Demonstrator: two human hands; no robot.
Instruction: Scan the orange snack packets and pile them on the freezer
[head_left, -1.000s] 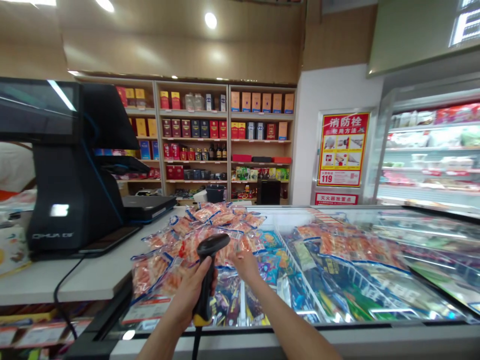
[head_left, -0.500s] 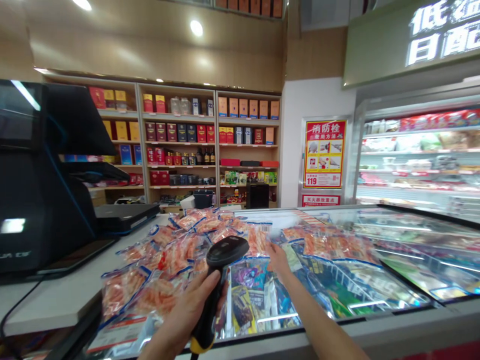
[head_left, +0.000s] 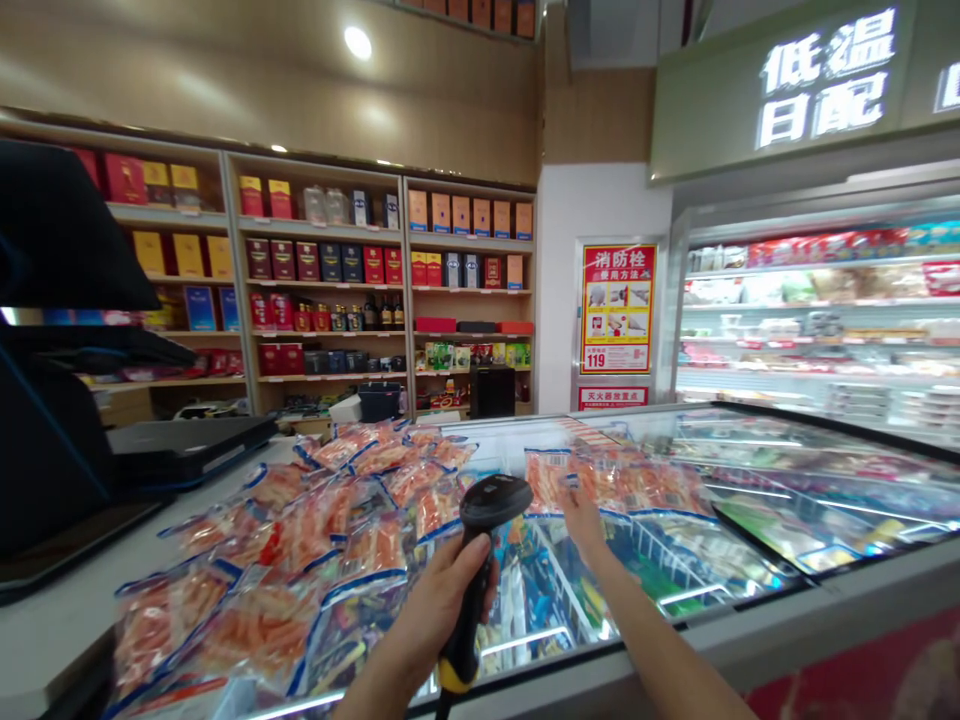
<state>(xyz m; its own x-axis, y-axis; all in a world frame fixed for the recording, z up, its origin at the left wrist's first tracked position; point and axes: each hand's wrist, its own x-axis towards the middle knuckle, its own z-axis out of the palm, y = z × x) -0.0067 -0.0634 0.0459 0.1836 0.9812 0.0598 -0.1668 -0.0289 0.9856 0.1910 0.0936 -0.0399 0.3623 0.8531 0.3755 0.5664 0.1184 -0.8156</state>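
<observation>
My left hand [head_left: 442, 590] is wrapped round the handle of a black barcode scanner [head_left: 480, 560] with a yellow-trimmed base, its head tilted toward the right. Beyond it, my right hand [head_left: 583, 522] has its fingers closed at the lower edge of a clear bag of orange-pink food pieces [head_left: 546, 478]. That bag lies at the left end of a row of similar bags [head_left: 652, 482] on the freezer's glass top [head_left: 525, 640]. A larger heap of blue-edged bags [head_left: 300, 520] spreads to the left of the scanner.
A black checkout terminal [head_left: 52, 380] stands on the white counter [head_left: 45, 630] at left. Wrapped goods show through the freezer glass. Shelves of boxed bottles [head_left: 322, 260] line the back wall, beside a red fire-hydrant poster [head_left: 617, 310]. A lit refrigerated display [head_left: 825, 320] stands at right.
My right hand has moved the bag rightward, away from the heap and up to the row of bags. The scanner in my left hand stays near the middle while the view has turned right.
</observation>
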